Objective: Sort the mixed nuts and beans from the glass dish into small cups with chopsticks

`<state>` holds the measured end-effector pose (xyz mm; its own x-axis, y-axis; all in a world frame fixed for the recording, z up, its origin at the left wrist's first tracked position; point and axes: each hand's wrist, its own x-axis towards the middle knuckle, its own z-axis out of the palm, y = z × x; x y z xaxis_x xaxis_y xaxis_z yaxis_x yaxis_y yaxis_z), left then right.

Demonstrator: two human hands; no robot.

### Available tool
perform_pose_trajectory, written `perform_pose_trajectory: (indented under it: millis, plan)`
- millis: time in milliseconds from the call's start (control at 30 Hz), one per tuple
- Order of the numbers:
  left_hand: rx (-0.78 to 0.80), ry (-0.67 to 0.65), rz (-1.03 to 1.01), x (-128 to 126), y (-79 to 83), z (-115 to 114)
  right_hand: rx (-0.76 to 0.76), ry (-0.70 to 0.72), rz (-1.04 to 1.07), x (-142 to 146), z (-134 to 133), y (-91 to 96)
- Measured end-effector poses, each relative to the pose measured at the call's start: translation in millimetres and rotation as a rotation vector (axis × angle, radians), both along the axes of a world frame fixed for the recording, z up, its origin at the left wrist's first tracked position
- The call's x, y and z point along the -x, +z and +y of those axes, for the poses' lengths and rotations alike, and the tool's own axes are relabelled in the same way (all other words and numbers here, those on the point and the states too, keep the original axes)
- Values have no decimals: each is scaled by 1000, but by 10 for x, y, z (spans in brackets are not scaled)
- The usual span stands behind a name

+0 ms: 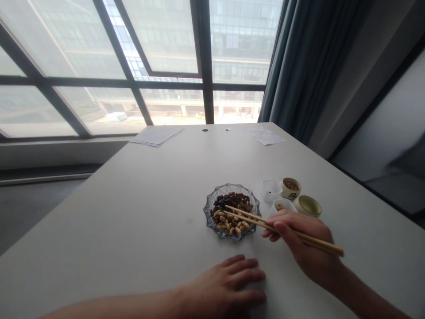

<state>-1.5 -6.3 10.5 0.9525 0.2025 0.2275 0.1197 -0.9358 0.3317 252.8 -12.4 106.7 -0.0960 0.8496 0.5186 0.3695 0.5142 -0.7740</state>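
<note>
A scalloped glass dish (206, 208) stands on the white table (139, 221), holding pale peanuts (229, 223) in its near half and dark seeds (233, 201) in its far half. My right hand (302, 239) is shut on a pair of wooden chopsticks (285, 231), whose tips reach over the dish above the peanuts. Beside that hand stand a white dish with a few nuts (282, 206) and a beige cup (307, 206). My left hand (229, 281) lies flat on the table near the front of the dish, holding nothing.
Behind the dish are a small white cup (270, 190) and a ceramic cup of nuts (290, 188). Sheets of paper (156, 136) lie at the far table edge, before a large window (166, 62). A dark curtain (292, 66) hangs at the right.
</note>
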Motion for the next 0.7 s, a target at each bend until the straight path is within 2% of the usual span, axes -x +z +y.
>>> perform_pose_trajectory:
  millis: [100, 200, 367, 533, 633, 700]
  plan:
    - [-10, -2, -24, 7, -34, -7, 22, 109, -22, 163, 163, -64]
    - [-29, -3, -35, 7, -50, -14, 35, 168, -90, 222, 255, -29]
    - [-46, 2, -42, -16, -56, -13, -1, 259, -249, 247, 299, 82]
    - [-60, 5, -57, -28, -47, -11, -5, 337, -306, 314, 323, 54]
    - [-65, -1, -50, -18, -35, -13, -44, 300, -222, 294, 296, 58]
    - [-60, -2, -38, -9, -28, -16, -69, 198, -149, 220, 247, 95]
